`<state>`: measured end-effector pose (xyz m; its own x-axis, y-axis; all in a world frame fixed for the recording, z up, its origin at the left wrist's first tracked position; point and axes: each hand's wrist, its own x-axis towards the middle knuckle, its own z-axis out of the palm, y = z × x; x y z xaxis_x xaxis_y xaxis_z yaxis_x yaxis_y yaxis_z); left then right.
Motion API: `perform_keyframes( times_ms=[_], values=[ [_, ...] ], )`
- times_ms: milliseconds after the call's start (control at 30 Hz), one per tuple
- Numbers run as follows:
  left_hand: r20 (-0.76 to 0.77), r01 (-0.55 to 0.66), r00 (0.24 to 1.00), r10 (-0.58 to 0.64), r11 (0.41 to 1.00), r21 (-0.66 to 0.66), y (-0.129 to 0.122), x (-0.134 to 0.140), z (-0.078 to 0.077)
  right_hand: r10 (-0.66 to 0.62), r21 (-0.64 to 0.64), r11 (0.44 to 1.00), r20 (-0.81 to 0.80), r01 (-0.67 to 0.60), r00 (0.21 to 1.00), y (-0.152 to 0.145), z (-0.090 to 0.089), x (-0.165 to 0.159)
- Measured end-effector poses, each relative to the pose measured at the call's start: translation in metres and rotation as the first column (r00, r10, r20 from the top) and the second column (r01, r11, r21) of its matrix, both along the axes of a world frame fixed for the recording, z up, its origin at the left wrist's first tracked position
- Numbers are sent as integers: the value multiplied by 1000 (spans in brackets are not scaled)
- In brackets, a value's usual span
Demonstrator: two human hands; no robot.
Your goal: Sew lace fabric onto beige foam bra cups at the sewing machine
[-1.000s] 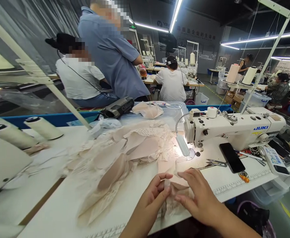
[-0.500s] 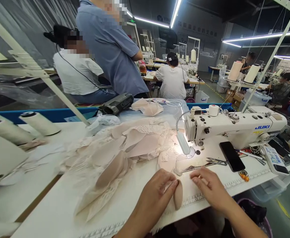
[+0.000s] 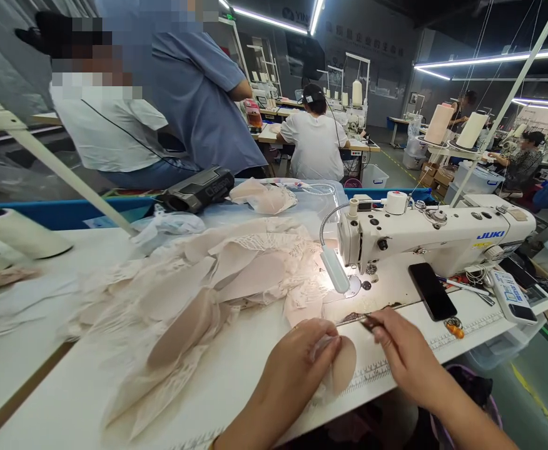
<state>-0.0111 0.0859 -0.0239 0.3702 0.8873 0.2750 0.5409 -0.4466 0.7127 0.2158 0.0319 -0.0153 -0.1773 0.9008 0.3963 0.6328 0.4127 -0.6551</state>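
Observation:
My left hand (image 3: pixel 304 356) is closed on the edge of a beige moulded bra cup (image 3: pixel 345 367), pinching it between thumb and fingers above the table's front edge. My right hand (image 3: pixel 400 344) grips a pair of thread snips (image 3: pixel 369 322); their dark tips point left toward the cup, apart from it. Most of the snips is hidden by the fingers. To the left lies a heap of beige bra pieces (image 3: pixel 246 269) with lace, running up to the lit needle area of the sewing machine (image 3: pixel 443 228).
A black phone (image 3: pixel 432 291) lies right of my right hand, with an orange trinket (image 3: pixel 454 328) by it. A small lamp (image 3: pixel 334 269) hangs over the needle plate. Behind the heap stands a clear plastic bin (image 3: pixel 316 194). Co-workers sit and stand farther back.
My right hand has taken the thread snips off the machine bed and closed on them. The bra cup has turned to show more of its face. The camera view has shifted right.

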Motion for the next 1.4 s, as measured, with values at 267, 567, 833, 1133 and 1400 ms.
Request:
perform_keyframes(
  times_ms=[267,567,833,1133,1400],
  values=[
    [115,95,990,-80,986,-137,-1,3,1,-30,-134,991,-8,28,1000,-1,-16,-36],
    [133,67,991,-29,955,-289,-1,2,6,-34,-65,997,-13,33,999,-3,-19,-32],
    [132,34,991,-2,969,-243,-1,0,4,-134,161,983,267,93,954,-6,-25,-35],
    [107,37,994,-12,973,-230,-4,0,2,-148,183,978,255,102,956,-6,-27,-36],
    [134,45,991,-17,977,-210,-6,0,2,-151,209,973,283,92,947,-4,-29,-38]
  ],
)
